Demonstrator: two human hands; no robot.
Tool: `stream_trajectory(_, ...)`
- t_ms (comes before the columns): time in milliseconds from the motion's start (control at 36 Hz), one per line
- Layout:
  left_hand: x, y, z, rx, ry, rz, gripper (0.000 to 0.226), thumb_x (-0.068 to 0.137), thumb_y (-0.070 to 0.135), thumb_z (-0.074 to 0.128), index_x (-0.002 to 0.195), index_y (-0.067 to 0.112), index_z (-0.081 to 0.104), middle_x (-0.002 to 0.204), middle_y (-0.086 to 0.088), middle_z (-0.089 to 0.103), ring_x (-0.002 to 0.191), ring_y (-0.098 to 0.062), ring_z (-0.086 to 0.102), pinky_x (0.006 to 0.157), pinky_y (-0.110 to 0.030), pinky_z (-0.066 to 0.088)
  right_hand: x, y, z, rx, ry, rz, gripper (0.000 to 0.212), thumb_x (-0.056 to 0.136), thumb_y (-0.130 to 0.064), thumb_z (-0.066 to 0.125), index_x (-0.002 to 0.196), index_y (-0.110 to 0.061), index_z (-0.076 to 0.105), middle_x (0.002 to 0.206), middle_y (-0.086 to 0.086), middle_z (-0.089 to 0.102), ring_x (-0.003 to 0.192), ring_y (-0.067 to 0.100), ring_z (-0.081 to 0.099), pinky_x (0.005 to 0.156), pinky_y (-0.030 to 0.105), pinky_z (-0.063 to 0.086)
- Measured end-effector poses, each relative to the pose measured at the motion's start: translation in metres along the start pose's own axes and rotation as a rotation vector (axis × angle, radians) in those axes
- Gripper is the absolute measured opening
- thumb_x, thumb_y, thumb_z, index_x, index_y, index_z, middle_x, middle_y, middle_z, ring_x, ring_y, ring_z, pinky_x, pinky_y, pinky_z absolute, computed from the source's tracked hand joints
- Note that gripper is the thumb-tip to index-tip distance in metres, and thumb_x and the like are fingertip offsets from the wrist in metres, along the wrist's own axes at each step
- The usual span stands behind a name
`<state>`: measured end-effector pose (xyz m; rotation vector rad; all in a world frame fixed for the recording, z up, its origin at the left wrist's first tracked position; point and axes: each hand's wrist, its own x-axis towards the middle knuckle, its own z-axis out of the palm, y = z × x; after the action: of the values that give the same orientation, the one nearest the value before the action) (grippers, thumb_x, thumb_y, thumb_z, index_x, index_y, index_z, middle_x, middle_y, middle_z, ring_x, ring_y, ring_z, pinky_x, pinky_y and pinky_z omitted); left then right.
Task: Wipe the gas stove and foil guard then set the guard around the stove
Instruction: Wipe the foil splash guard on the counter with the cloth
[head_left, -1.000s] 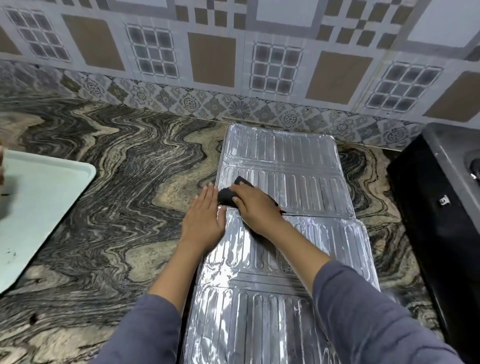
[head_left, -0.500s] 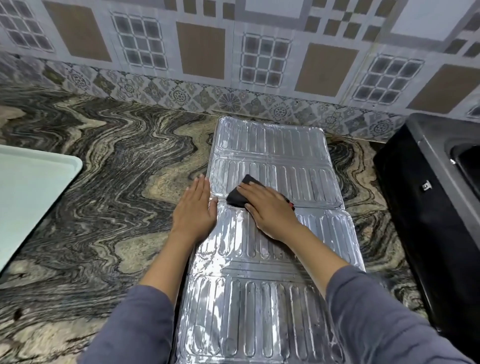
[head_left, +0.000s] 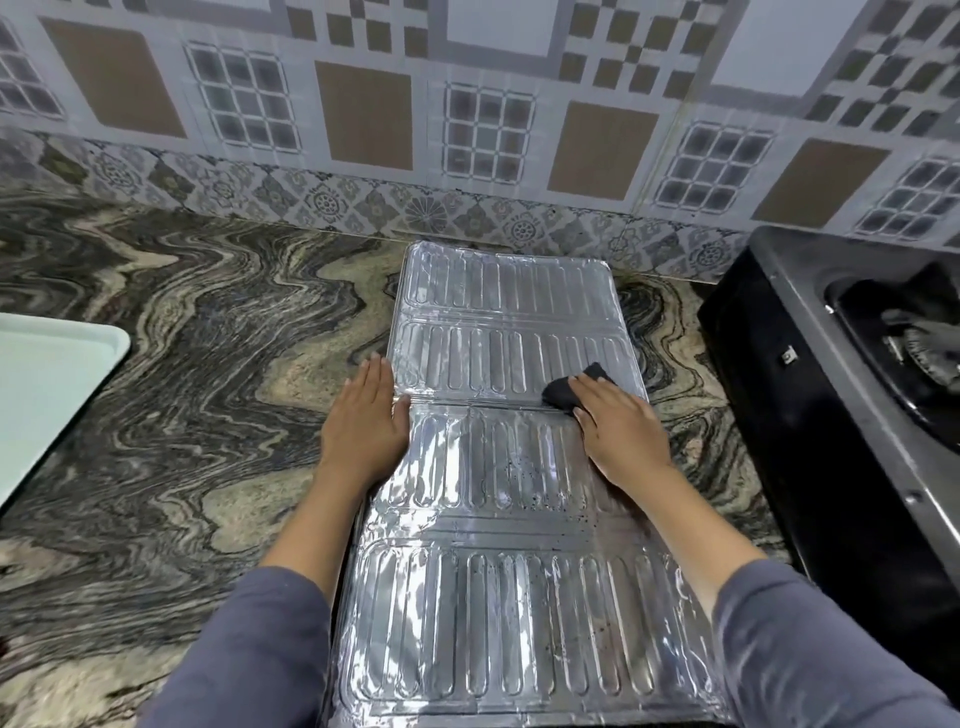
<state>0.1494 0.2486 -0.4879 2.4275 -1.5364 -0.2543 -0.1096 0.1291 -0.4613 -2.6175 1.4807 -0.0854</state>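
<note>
The silver ribbed foil guard (head_left: 498, 561) lies flat on the marble counter, stretching from near me to the wall. My right hand (head_left: 621, 428) presses a small dark cloth (head_left: 569, 391) onto the guard's right side, fingers straight over it. Flat on the guard's left edge rests my left hand (head_left: 366, 421), fingers straight, palm down. The black gas stove (head_left: 831, 395) stands at the right, a burner showing at the frame's edge. Small dark specks dot the guard's middle panel.
A pale green tray (head_left: 49, 379) sits at the left edge of the counter (head_left: 182, 364). The patterned tiled wall (head_left: 478, 130) runs along the back. The stove's side stands close to the guard's right edge.
My right hand has slid the cloth from the guard's left part across to its right side. My left hand stayed pressed on the left edge. The view shifted, showing more of the stove.
</note>
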Motion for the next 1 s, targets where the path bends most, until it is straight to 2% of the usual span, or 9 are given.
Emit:
stream_trajectory(139, 0.0, 0.001, 0.0, 0.004, 0.0, 0.001, 0.059, 0.098, 0.038, 0.016, 0.148, 0.008, 0.001, 0.158, -0.008, -0.003, 0.146, -0.017, -0.003, 0.119, -0.033, -0.001, -0.013, -0.008, 0.002, -0.058, 0.044, 0.109, 0.047, 0.099, -0.029, 0.03, 0.146, -0.029, 0.022, 0.153, -0.011, 0.025, 0.141, 0.011, 0.021, 0.113, 0.032, 0.014)
stream_trajectory(278, 0.0, 0.0, 0.001, 0.003, -0.007, -0.002, 0.059, 0.099, 0.038, 0.015, 0.148, 0.009, 0.001, 0.158, -0.008, -0.003, 0.146, -0.017, -0.004, 0.119, -0.033, -0.001, -0.02, -0.011, 0.005, 0.007, 0.089, 0.108, 0.047, 0.098, -0.026, 0.035, 0.144, -0.029, 0.026, 0.152, -0.01, 0.029, 0.141, 0.012, 0.022, 0.113, 0.034, 0.012)
stream_trajectory(444, 0.001, 0.0, 0.002, 0.013, -0.002, 0.002, 0.059, 0.098, 0.038, 0.014, 0.148, 0.009, 0.0, 0.158, -0.008, -0.003, 0.146, -0.017, -0.004, 0.119, -0.033, -0.001, -0.02, -0.024, 0.011, 0.101, 0.105, 0.004, 0.045, 0.098, -0.023, 0.039, 0.142, -0.025, 0.034, 0.149, -0.008, 0.036, 0.14, 0.013, 0.027, 0.114, 0.035, 0.007)
stream_trajectory(694, 0.002, 0.0, 0.003, 0.018, -0.003, -0.001, 0.059, 0.098, 0.037, 0.015, 0.148, 0.008, 0.001, 0.158, -0.008, -0.003, 0.146, -0.017, -0.004, 0.119, -0.033, -0.002, -0.016, -0.078, 0.017, 0.285, 0.03, -0.25, 0.042, 0.098, -0.019, 0.041, 0.14, -0.024, 0.037, 0.148, -0.007, 0.036, 0.14, 0.014, 0.027, 0.115, 0.031, 0.01)
stream_trajectory(861, 0.003, -0.001, 0.004, 0.011, -0.002, 0.002, 0.059, 0.098, 0.037, 0.016, 0.148, 0.007, 0.003, 0.158, -0.009, -0.001, 0.146, -0.018, -0.001, 0.12, -0.034, 0.0, -0.037, -0.102, 0.026, 0.316, -0.023, -0.401, 0.043, 0.095, -0.02, 0.047, 0.137, -0.023, 0.043, 0.145, -0.006, 0.042, 0.137, 0.018, 0.035, 0.11, 0.036, 0.021)
stream_trajectory(944, 0.002, 0.0, 0.002, 0.002, 0.002, 0.005, 0.059, 0.099, 0.037, 0.016, 0.148, 0.007, 0.003, 0.158, -0.009, -0.001, 0.146, -0.018, -0.001, 0.12, -0.034, 0.0, -0.048, -0.097, 0.026, 0.248, 0.065, -0.411, 0.043, 0.091, -0.03, 0.043, 0.132, -0.022, 0.05, 0.138, -0.004, 0.052, 0.127, 0.021, 0.049, 0.099, 0.041, 0.038)
stream_trajectory(1000, 0.001, 0.0, 0.001, -0.006, 0.004, 0.009, 0.059, 0.099, 0.037, 0.016, 0.148, 0.008, 0.004, 0.158, -0.009, -0.001, 0.146, -0.018, -0.001, 0.12, -0.034, 0.001, -0.049, -0.092, 0.021, 0.206, 0.038, -0.399, 0.049, 0.09, -0.039, 0.033, 0.134, -0.025, 0.047, 0.14, -0.007, 0.049, 0.128, 0.019, 0.047, 0.099, 0.038, 0.036)
